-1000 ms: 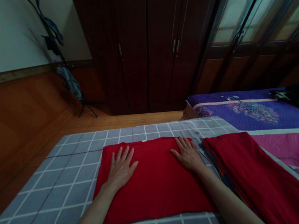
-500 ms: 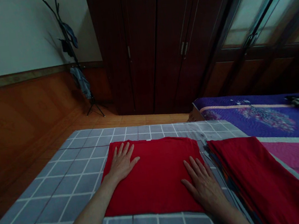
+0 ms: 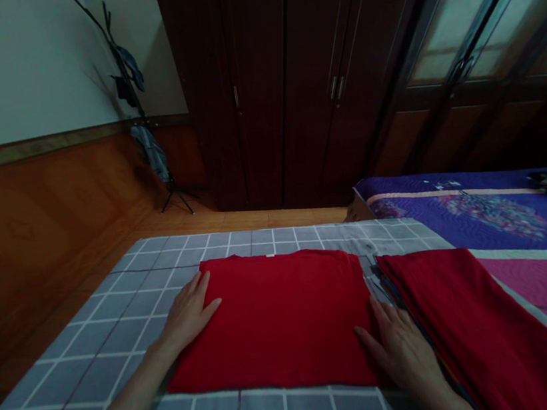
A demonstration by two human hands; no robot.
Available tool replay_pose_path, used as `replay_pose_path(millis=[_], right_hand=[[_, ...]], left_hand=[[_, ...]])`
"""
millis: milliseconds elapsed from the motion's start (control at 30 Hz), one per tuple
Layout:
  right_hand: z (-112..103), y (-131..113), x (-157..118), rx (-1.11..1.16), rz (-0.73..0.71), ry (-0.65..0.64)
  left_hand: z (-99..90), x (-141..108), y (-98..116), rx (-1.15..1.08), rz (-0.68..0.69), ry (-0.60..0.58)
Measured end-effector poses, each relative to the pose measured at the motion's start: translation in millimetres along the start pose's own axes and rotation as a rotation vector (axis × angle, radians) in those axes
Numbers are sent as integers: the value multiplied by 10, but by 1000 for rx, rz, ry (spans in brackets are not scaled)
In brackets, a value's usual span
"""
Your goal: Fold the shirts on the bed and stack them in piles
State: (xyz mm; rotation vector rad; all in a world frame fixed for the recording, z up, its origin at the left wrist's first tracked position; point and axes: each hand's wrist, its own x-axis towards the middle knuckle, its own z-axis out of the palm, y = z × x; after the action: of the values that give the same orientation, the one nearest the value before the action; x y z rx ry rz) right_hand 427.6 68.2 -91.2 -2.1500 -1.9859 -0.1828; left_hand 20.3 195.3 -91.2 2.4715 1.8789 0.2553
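A folded red cloth (image 3: 283, 318) lies flat on the grey checked surface (image 3: 95, 349), a small white tag at its far edge. My left hand (image 3: 190, 313) rests along its left edge, fingers extended and thumb over the fabric. At the right edge is my right hand (image 3: 397, 343), fingers spread, with the thumb on the red cloth. Neither hand grips anything. Close beside my right hand lies a stack of folded clothes with a red one (image 3: 470, 320) on top.
A purple and pink bedspread (image 3: 475, 205) spreads at the right. Behind stand a dark wooden wardrobe (image 3: 264, 132) and, to its left, a coat stand (image 3: 140, 108) with clothes hanging on it. Glass-paned doors (image 3: 461, 25) are at the upper right.
My left hand has slid left and my right hand right, from the top of the red cloth out to its side edges. The cloth's near left corner now reaches further left.
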Motion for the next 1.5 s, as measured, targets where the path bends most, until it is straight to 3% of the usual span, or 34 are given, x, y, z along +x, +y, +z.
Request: replay_pose_path(millis=[133, 267, 467, 667, 767, 900, 1033, 1167, 1300, 1367, 1500], right_hand=[[-220, 105, -19, 59, 219, -232], [-312, 135, 0, 125, 358, -414], [-276, 209, 13, 305, 429, -463], [-387, 99, -13, 835, 605, -427], [-447, 4, -74, 1039, 658, -426], [-451, -55, -121, 988, 629, -435], [-492, -193, 79, 1020, 564, -423], [-645, -670, 534, 1300, 577, -394], [-714, -1533, 911, 1420, 425, -388], [-638, -2029, 967, 1343, 327, -399], [-345, -2837, 788, 1021, -71, -469]], left_hand=[[-152, -583, 145, -71, 177, 34], [-199, -1011, 443, -137, 354, -45], [-185, -1143, 717, -235, 492, -292], [-153, -1171, 673, -352, 504, -243], [-142, -1184, 635, -477, 458, -173], [-153, -1179, 606, -714, 271, -91], [-198, -1143, 568, -1039, 26, -19], [-254, -1036, 454, -1485, -233, 61], [-298, -908, 294, -1778, -424, 121], [-300, -865, 232, -1889, -504, 129], [-264, -821, 164, -1993, -656, 137]])
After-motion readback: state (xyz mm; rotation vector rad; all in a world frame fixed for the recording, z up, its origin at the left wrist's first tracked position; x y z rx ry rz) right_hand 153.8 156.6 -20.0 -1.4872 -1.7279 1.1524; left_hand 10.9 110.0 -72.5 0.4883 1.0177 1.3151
